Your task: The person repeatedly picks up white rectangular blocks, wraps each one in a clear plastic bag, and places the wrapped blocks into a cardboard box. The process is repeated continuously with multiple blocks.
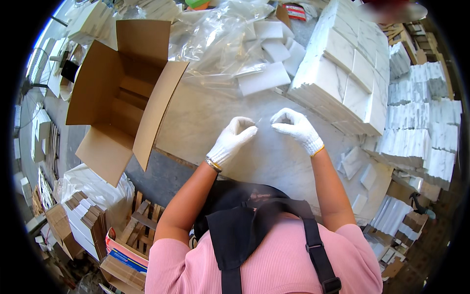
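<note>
Both hands wear white knitted gloves and hover over the pale worktop (196, 122), a short gap between them. My left hand (234, 138) is closed, thumb and fingertips pressed together and pointing right. My right hand (297, 128) is closed in a similar pinch that faces the left one. Between the two sets of fingertips shows a faint whitish, see-through bit, too small and blurred to name. Just beyond the hands lie white foam blocks (264, 79), with crumpled clear plastic sheeting (210, 46) behind them.
An open cardboard box (142, 117) stands at the left with its flaps spread. White marble-look tiles (338, 73) rise in a large stack at the right, near my right hand. More tile stacks (409, 122) stand further right. Tile offcuts (351, 161) lie on the worktop's right side.
</note>
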{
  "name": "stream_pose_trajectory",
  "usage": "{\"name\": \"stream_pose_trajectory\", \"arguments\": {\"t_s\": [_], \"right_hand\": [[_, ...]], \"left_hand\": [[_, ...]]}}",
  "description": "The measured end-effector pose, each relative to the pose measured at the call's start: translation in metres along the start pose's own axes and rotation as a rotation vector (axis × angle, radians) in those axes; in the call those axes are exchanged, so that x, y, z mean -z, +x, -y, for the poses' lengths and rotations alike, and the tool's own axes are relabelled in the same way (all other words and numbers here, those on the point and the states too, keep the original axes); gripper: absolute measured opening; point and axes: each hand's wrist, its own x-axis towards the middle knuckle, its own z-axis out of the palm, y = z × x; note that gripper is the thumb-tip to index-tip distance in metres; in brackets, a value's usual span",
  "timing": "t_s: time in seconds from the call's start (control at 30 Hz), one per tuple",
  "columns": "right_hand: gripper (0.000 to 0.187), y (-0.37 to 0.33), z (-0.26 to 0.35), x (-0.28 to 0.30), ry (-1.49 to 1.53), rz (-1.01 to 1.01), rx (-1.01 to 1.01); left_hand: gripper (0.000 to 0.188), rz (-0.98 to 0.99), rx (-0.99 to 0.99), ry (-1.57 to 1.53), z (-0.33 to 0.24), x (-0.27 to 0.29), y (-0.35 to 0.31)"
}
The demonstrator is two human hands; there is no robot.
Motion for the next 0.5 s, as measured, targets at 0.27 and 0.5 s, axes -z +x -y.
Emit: {"name": "stream_pose_trajectory", "arguments": {"t_s": [0.27,0.5], "right_hand": [[0.017,-0.033,0.028,-0.015,0.192,0.016,0.047],[0.027,-0.057,0.047,-0.013,0.001,-0.024,0.064]], "left_hand": [[0.097,0.311,0.154,-0.122,-0.027,-0.013,-0.002],[0.046,0.41,0.161,-0.071,-0.068,-0.002,0.006]]}}
